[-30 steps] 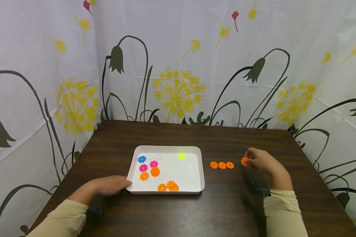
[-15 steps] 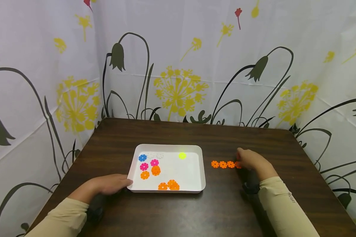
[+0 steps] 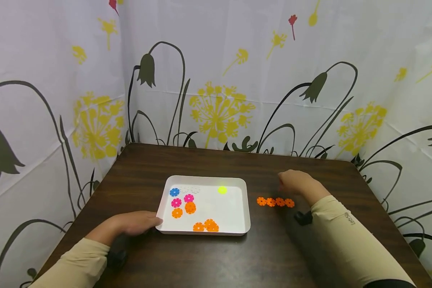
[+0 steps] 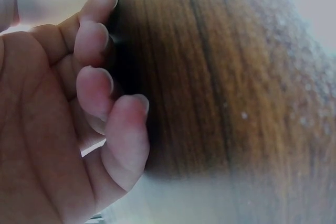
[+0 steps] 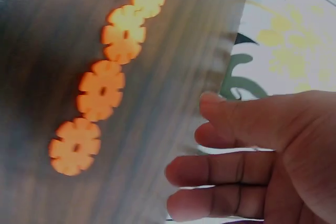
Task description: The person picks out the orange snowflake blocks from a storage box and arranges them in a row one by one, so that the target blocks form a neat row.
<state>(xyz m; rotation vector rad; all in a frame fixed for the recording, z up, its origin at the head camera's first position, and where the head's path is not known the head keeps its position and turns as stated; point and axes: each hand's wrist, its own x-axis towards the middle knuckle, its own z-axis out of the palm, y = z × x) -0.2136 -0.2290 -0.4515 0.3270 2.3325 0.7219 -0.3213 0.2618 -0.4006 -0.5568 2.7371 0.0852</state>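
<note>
A white tray (image 3: 237, 208) sits on the dark wood table. My left hand (image 3: 138, 223) grips its front left corner, thumb over the rim; in the left wrist view this hand's fingers (image 4: 126, 135) curl close over the table. To the right of the tray, several orange notched interlocking discs (image 3: 275, 202) lie flat in a row, edges meeting. My right hand (image 3: 297, 185) is above and beyond the row's right part, holding nothing. The right wrist view shows its fingers (image 5: 189, 171) loosely bent, apart from the orange discs (image 5: 102, 90).
Inside the tray lie a blue disc (image 3: 174, 192), pink discs (image 3: 189, 198), clear discs (image 3: 195, 190), a yellow disc (image 3: 222, 190) and several orange discs (image 3: 210, 226), some overlapping. A white curtain (image 3: 223, 60) with printed flowers hangs behind the table (image 3: 216, 264).
My right hand brought an orange disc leftward to the right end of the row, let it go, then lifted up and away. My left hand has stayed at the tray's corner.
</note>
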